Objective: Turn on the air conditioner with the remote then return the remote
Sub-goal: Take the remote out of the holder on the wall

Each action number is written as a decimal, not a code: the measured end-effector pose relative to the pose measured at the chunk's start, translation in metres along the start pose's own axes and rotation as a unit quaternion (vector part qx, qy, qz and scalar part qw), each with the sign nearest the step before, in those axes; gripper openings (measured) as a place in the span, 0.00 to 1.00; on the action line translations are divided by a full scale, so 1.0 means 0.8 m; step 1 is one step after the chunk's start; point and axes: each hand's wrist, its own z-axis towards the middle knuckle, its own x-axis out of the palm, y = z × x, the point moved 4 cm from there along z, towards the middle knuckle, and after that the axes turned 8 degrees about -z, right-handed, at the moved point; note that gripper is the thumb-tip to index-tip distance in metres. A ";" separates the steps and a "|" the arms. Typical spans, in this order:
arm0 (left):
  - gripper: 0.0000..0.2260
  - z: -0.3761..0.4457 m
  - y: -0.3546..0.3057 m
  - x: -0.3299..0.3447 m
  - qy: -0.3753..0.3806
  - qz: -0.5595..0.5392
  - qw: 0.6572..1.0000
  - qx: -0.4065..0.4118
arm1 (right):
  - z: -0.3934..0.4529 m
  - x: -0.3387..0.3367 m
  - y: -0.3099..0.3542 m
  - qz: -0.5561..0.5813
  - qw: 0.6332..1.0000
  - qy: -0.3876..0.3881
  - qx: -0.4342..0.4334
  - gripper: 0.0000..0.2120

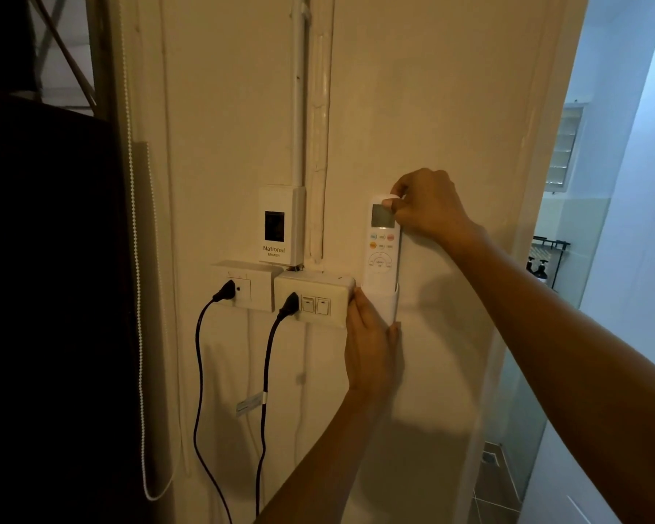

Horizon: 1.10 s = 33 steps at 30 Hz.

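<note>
A white remote [381, 247] with a grey screen and coloured buttons stands upright against the cream wall, its lower end inside a white wall holder [387, 304]. My right hand [426, 208] pinches the remote's top end with thumb and fingers. My left hand [369, 344] cups the holder from below and from its left side. The air conditioner itself is out of view.
Left of the holder sit a switch box [320, 300] and a socket box [248, 285], each with a black plug and hanging cable. A National breaker box [280, 226] is above them. A bead cord [139, 296] hangs at left. A bathroom doorway [598, 259] opens at right.
</note>
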 end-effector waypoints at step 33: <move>0.11 0.010 -0.040 -0.082 0.105 -0.302 0.948 -0.004 | -0.038 -0.016 -0.025 0.119 0.980 0.153 0.050 0.07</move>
